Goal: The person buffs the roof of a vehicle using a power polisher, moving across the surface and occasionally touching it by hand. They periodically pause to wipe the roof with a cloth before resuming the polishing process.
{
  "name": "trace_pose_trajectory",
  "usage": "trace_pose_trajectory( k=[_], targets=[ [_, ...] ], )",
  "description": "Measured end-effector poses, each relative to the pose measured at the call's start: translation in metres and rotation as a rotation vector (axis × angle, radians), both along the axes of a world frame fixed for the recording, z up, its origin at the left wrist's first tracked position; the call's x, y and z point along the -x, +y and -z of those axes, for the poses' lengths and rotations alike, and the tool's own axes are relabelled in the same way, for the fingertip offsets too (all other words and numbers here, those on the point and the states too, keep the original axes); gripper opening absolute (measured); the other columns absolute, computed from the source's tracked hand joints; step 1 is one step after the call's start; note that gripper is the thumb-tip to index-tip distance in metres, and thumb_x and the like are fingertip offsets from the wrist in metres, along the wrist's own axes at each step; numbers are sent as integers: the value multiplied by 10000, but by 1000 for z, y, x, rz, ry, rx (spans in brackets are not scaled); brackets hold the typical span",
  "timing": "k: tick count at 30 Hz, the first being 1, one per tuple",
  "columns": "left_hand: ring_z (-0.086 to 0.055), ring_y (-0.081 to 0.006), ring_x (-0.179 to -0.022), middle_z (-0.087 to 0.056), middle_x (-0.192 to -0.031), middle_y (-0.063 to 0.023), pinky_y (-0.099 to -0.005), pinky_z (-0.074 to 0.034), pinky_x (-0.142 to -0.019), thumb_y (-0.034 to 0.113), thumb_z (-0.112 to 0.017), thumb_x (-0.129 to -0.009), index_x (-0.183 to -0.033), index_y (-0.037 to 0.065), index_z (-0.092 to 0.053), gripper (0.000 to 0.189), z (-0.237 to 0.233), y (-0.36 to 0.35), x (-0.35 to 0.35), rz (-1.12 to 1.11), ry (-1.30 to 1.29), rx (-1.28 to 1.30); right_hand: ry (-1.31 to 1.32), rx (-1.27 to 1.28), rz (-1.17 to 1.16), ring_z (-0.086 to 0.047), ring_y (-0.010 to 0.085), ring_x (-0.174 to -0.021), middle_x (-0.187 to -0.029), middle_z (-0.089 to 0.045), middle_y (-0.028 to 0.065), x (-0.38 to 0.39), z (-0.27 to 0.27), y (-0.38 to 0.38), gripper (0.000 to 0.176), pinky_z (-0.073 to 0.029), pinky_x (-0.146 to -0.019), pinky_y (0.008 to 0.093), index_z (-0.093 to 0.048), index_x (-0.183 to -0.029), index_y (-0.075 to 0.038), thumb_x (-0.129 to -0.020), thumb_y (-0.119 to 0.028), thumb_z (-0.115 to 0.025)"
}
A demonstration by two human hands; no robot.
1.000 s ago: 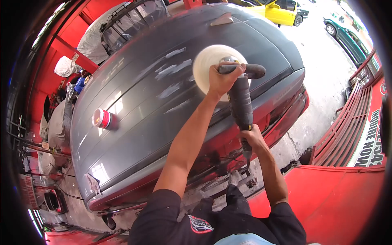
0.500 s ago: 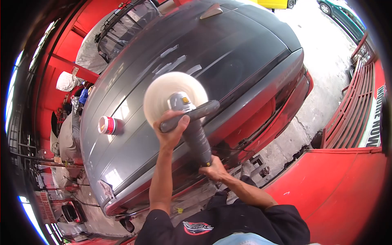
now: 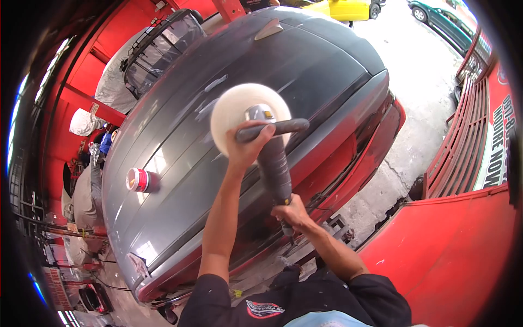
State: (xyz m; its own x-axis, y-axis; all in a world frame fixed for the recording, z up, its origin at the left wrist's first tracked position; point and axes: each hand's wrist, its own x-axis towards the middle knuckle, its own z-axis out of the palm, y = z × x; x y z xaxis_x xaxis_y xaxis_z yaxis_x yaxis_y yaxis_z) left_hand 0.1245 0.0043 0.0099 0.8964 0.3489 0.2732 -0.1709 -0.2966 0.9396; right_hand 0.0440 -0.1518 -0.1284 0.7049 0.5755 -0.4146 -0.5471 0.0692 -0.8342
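A grey electric polisher [image 3: 274,168] with a round white buffing pad [image 3: 229,111] is over the dark grey car roof [image 3: 185,180]. The pad's face looks blurred, and its underside is hidden. My left hand [image 3: 246,147] is wrapped round the bar-shaped front handle [image 3: 289,127]. At the tool's rear end my right hand [image 3: 294,211] grips the body near a cord hanging below. Whitish compound smears [image 3: 215,83] lie on the roof beyond the pad. To the left, a small white tub with a red label [image 3: 138,180] sits on the roof.
A folded cloth [image 3: 139,264] lies at the roof's near left corner. A fin antenna [image 3: 269,29] rises at the far end. Red panel [image 3: 436,245] and a slatted bench [image 3: 463,136] stand on the right. Yellow [image 3: 338,8] and green [image 3: 444,24] vehicles are parked beyond.
The polisher has shifted right in view with both hands still on it. It has passed over some of the whitish smears, and fewer of them show now. The whole view has shifted slightly.
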Motion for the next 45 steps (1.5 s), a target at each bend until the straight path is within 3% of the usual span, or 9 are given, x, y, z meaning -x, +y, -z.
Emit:
trace_pose_trajectory(
  k=[8, 16, 20, 22, 25, 28, 33, 39, 45],
  targets=[
    [-620, -57, -696, -682, -712, -10, -258, -503, -591, 233, -781, -829, -874, -5, -752, 243, 24, -19, -104, 87, -379, -165, -36, 90, 19, -591, 169, -540, -693, -592, 61, -96, -9, -54, 304, -512, -517, 336, -593, -1000, 6, -720, -30, -708],
    [-606, -78, -672, -675, -741, -13, -244, -493, -622, 266, -806, -834, -883, -12, -753, 287, 25, 9, -53, -210, -191, 326, -235, 293, -156, -558, 145, -493, -624, -582, 40, -104, -52, -58, 141, -433, -466, 305, -632, -822, -13, -749, -73, -737],
    [-488, -23, -515, -614, -676, 22, -181, -330, -445, 156, -789, -863, -943, 4, -734, 180, 38, 38, 0, -312, -286, 472, -331, 284, -357, -621, 144, -803, -869, -680, 61, -70, -60, -34, 379, -491, -736, 324, -689, -1037, 31, -758, -197, -807],
    [-602, -72, -638, -679, -780, -30, -191, -446, -534, 156, -787, -862, -932, -4, -734, 183, 33, 51, 36, -446, -340, 429, -321, 264, -370, -640, 162, -862, -926, -694, 83, -52, -58, -20, 436, -506, -795, 336, -681, -1086, 29, -761, -227, -820],
    [-637, -105, -710, -695, -829, -47, -237, -519, -646, 150, -783, -862, -934, -14, -730, 187, 37, 78, 84, -638, -291, 258, -397, 213, -401, -661, 199, -834, -968, -689, 103, -22, -54, 3, 627, -520, -811, 341, -611, -1218, 37, -760, -320, -847],
    [-645, -123, -778, -696, -876, -65, -264, -528, -726, 149, -782, -861, -913, -21, -720, 189, 48, 105, 117, -759, -295, 232, -456, 277, -493, -630, 300, -1137, -1192, -654, 221, 1, -43, 23, 890, -481, -973, 375, -501, -1362, 27, -727, -491, -849],
    [-619, -171, -869, -668, -957, -70, -328, -519, -818, 141, -739, -883, -970, -32, -664, 208, 66, 150, 167, -733, -297, 199, -564, 157, -504, -616, 327, -1182, -1221, -637, 255, 34, -26, 47, 902, -480, -992, 393, -450, -1414, 1, -794, -572, -769],
    [-618, -174, -795, -667, -895, -90, -313, -522, -740, 237, -716, -916, -933, -60, -663, 302, 29, 102, 127, -736, -228, 116, -297, -113, -730, -580, 298, -1017, -1244, -532, 228, 27, -23, 3, 940, -439, -948, 406, 34, -1609, -115, -986, -654, -419],
    [-588, -143, -757, -654, -814, -49, -279, -478, -697, 258, -740, -899, -874, -43, -684, 307, 33, 68, 41, -604, -231, 46, -506, 102, -407, -599, 414, -1154, -1196, -599, 333, -11, -39, -29, 863, -439, -984, 438, -43, -1607, -126, -1002, -637, -386]
  ],
)
